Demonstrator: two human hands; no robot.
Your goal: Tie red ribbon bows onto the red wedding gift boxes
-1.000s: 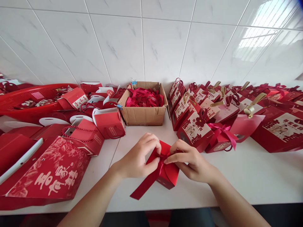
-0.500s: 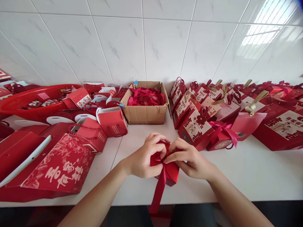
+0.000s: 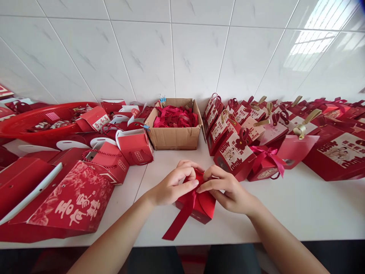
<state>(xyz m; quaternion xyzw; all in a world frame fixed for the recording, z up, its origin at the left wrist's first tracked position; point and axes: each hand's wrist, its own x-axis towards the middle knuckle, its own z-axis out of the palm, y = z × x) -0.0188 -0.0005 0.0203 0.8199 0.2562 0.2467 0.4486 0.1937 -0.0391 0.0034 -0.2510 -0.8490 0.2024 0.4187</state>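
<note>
A small red box stands near the table's front edge, between my hands. A dark red ribbon runs from its top, one tail hanging down the front-left side. My left hand is at the box's upper left, thumb and fingers pinched on the ribbon near the top. My right hand has its thumb and fingertips pressed together on the ribbon at the top centre. The fingertips of both hands almost touch, and the ribbon's crossing is partly hidden under them.
A cardboard box of red ribbons stands behind my hands. Open red gift boxes and a red plastic basket are at left. Several finished-looking red boxes crowd the right, one with a bow. A tiled wall rises behind.
The ribbon's tail has swung left and now lies across the box's front-left side. My left thumb has risen toward my right fingertips, and my left hand has shifted slightly left.
</note>
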